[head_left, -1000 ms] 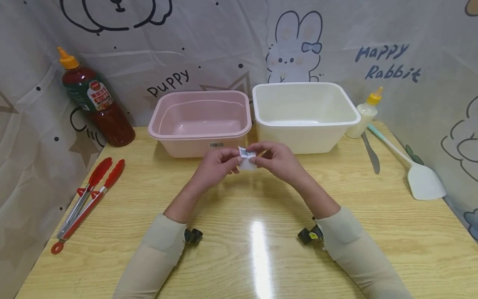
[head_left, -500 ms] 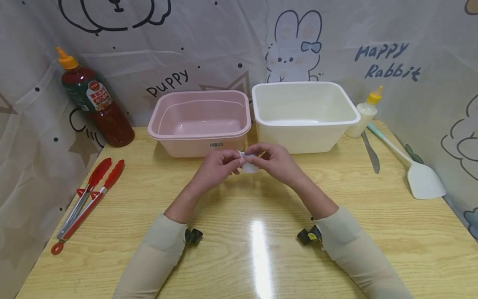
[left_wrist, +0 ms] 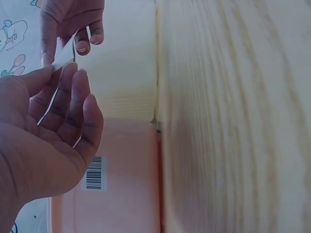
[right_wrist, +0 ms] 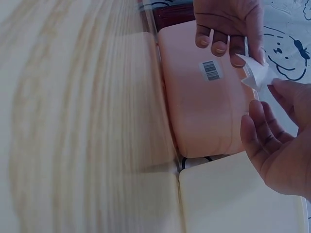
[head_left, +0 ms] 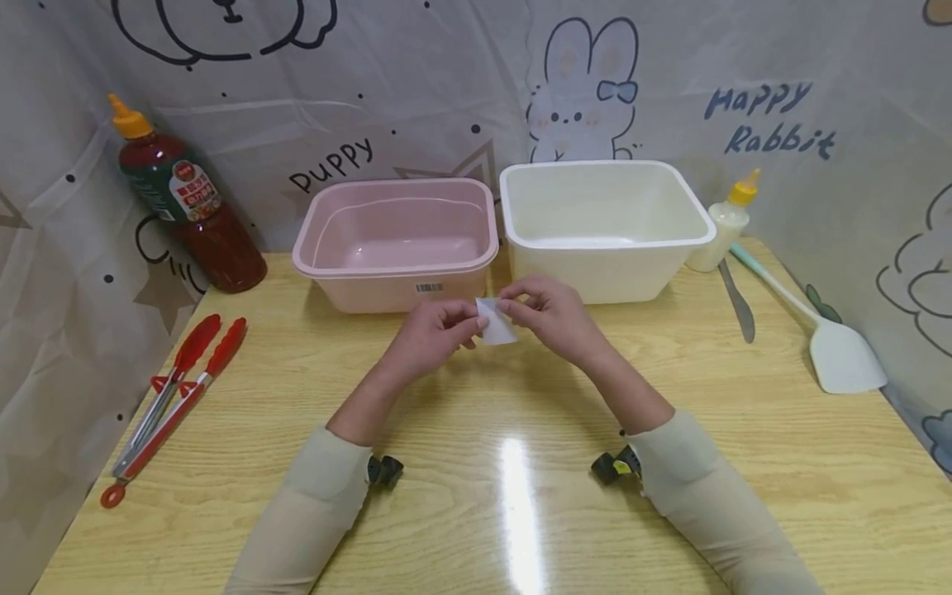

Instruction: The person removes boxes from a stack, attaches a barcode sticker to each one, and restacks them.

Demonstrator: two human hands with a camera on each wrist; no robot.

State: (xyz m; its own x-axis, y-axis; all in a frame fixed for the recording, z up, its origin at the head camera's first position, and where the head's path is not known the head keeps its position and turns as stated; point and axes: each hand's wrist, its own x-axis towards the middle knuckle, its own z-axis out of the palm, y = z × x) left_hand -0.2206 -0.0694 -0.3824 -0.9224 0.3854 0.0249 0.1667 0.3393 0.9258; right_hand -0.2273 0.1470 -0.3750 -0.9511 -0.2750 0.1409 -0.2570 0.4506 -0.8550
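Observation:
Both hands meet above the wooden table [head_left: 476, 430], just in front of the two tubs. Between them is a small white paper label [head_left: 496, 323], also seen in the left wrist view as a thin edge of label [left_wrist: 64, 58] and in the right wrist view as a folded white label [right_wrist: 256, 73]. My left hand [head_left: 435, 332] pinches its left side with thumb and fingertips. My right hand [head_left: 546, 312] pinches its upper right corner. The label's blank side faces the head camera.
A pink tub [head_left: 394, 240] and a white tub [head_left: 602, 223] stand side by side at the back. A dark sauce bottle [head_left: 182, 198] and red tongs [head_left: 174, 397] lie left. A small white squeeze bottle [head_left: 725, 223], a knife [head_left: 738, 302] and a white spatula [head_left: 814, 330] lie right.
The label has been turned: its barcode side showed a second ago, now its blank side faces up. Both hands stayed in place and shifted their fingers slightly.

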